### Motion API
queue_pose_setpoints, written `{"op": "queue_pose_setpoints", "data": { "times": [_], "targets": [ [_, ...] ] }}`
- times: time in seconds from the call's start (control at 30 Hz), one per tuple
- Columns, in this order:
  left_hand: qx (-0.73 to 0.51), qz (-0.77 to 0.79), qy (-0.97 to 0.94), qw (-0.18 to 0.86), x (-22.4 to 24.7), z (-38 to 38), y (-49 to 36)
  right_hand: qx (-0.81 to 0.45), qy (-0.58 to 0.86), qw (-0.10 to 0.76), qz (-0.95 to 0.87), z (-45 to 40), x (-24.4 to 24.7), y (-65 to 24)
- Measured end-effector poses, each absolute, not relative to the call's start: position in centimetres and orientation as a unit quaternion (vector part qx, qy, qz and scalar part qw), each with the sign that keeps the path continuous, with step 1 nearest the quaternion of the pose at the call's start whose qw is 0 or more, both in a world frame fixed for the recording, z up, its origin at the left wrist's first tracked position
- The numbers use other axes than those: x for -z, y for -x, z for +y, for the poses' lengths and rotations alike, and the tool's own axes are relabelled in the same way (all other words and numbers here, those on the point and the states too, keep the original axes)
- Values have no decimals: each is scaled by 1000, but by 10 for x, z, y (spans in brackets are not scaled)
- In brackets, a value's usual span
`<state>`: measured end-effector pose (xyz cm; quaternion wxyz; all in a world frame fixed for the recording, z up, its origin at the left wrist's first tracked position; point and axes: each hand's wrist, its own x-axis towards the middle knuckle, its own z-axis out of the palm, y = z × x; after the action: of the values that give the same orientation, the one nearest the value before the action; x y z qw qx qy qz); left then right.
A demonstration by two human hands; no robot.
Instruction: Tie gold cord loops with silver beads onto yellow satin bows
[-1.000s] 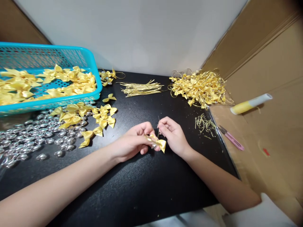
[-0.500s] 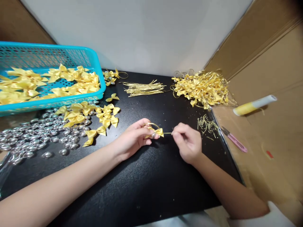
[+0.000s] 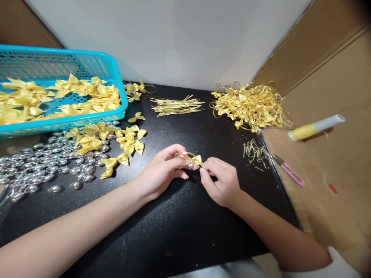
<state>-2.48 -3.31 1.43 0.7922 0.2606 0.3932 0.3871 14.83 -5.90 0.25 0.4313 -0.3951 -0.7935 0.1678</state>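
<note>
Pinched between thumb and fingers of my left hand (image 3: 165,170) is a yellow ribbon bow (image 3: 197,160) with a silver bead (image 3: 190,165) against it. A loop of gold cord (image 3: 185,153) rises from the bow above my fingers. My right hand (image 3: 219,180) is closed close by on the right, its thumb and forefinger pinched at the cord's end beside the bow. That end is mostly hidden by the fingertips. Both hands are just above the black table (image 3: 162,231).
A blue basket (image 3: 123,104) of yellow bows stands at left, with silver beads (image 3: 58,162) and loose bows (image 3: 131,139) before it. Cut gold cords (image 3: 176,106) lie at the back. Right are looped bows (image 3: 249,106), cord scraps (image 3: 255,152), pink-handled snips (image 3: 292,173) and a yellow-white roll (image 3: 315,127).
My right hand has moved left, up to the bow, and the stretch of cord seen between the hands is now hardly visible. My left hand keeps its hold. The view has shifted slightly.
</note>
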Motion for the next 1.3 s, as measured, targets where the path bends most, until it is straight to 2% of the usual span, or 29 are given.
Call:
{"op": "queue_pose_setpoints", "data": {
  "times": [1.3],
  "targets": [
    [-362,356,-230,830,-9,-33,26,-200,361,405,-816,-53,-6,-153]
  ]
}}
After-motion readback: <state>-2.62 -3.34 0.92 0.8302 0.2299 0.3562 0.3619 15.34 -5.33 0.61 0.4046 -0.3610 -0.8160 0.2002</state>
